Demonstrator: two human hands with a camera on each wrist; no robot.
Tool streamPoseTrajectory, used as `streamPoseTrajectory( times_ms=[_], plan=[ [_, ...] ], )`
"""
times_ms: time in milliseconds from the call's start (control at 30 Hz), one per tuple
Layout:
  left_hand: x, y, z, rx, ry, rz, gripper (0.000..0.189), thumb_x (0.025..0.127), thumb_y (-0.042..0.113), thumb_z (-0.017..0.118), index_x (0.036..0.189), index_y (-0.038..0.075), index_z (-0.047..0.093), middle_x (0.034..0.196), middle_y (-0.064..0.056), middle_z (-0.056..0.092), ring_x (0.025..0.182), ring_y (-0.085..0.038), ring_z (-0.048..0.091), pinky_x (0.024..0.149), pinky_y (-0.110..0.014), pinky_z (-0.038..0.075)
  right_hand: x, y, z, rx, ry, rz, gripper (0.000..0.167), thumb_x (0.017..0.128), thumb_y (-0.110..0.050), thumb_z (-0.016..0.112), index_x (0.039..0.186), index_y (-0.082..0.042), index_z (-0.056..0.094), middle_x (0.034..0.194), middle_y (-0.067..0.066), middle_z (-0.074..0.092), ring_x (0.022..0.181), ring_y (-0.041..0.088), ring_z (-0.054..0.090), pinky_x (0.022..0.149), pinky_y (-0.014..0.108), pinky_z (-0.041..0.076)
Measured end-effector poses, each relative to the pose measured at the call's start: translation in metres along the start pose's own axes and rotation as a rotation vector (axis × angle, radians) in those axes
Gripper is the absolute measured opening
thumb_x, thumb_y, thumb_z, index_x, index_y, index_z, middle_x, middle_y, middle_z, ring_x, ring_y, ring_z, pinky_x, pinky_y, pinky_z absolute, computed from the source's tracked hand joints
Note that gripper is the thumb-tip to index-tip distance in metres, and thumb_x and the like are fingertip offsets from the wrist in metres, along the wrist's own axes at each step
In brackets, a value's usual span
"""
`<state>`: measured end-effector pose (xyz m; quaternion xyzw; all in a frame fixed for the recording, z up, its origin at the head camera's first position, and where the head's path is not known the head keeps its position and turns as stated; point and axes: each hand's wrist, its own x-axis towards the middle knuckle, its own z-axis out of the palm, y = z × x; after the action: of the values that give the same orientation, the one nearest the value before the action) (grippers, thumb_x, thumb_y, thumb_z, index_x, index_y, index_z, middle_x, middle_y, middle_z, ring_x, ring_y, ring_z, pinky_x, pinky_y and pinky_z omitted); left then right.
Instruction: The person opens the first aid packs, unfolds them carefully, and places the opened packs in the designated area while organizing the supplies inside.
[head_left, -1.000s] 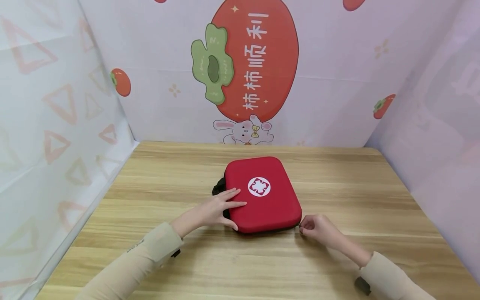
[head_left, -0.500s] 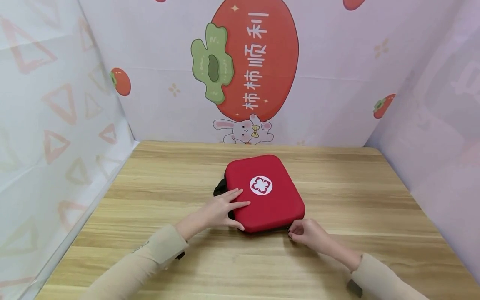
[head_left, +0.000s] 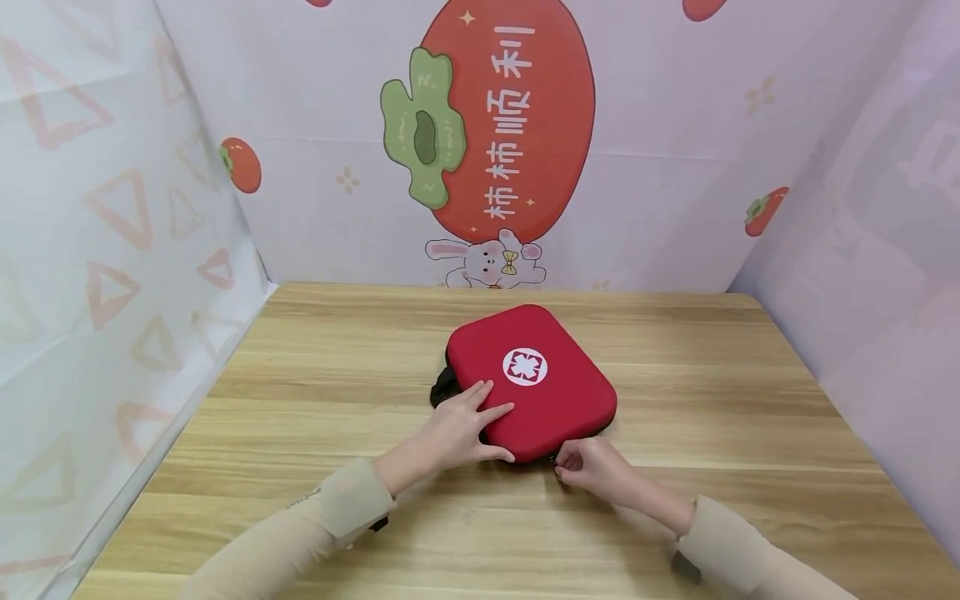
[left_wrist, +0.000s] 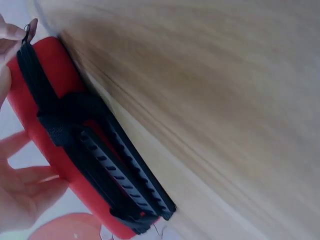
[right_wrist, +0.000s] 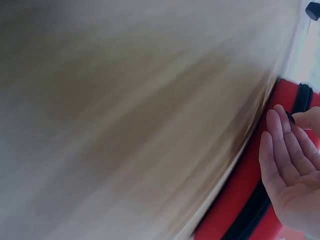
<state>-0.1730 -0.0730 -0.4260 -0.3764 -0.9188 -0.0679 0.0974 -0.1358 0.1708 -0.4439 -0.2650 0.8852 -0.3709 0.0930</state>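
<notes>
A red zip case [head_left: 540,400] with a white round emblem lies flat on the wooden table, turned with one corner toward the person. My left hand [head_left: 457,433] rests on its near left side, fingers spread over the lid and thumb at the near corner. At the front edge, my right hand [head_left: 596,471] pinches the zipper pull [left_wrist: 26,34] between thumb and fingers. In the left wrist view a black carry handle [left_wrist: 115,170] runs along the side of the case, and the black zipper [right_wrist: 250,215] shows along the side in the right wrist view.
The wooden table [head_left: 337,350] stretches around the case on all sides. A printed cloth backdrop [head_left: 645,150] with a large persimmon drawing stands behind it, and cloth walls rise at left and right.
My right hand has moved left along the front edge with the zipper pull. The case has turned and shifted slightly right, and my left hand has moved right with it.
</notes>
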Motion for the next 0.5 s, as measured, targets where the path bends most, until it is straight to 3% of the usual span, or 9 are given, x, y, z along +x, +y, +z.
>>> streamPoseTrajectory(
  times_ms=[200,500],
  plan=[
    [0.004,0.012,0.004,0.061,0.041,-0.034,0.065,0.074,0.064,0.052,0.123,0.020,0.055,0.127,-0.019,0.047,0.117,-0.030,0.044,0.088,-0.033,0.043,0.004,-0.008,0.006,0.002,-0.037,-0.040,0.005,0.076,-0.004,0.066,0.074,-0.007,0.063,0.067,-0.008,0.060,0.062,0.000,0.053,0.058,0.018,0.047],
    [0.009,0.021,0.003,0.067,0.032,-0.101,0.066,0.072,0.065,0.054,0.122,0.022,0.056,0.125,-0.018,0.048,0.115,-0.030,0.045,0.090,-0.035,0.041,0.002,-0.008,0.005,-0.037,-0.018,-0.079,0.005,0.075,-0.001,0.065,0.075,-0.004,0.062,0.070,-0.005,0.061,0.064,0.001,0.056,0.059,0.018,0.047]
  ],
)
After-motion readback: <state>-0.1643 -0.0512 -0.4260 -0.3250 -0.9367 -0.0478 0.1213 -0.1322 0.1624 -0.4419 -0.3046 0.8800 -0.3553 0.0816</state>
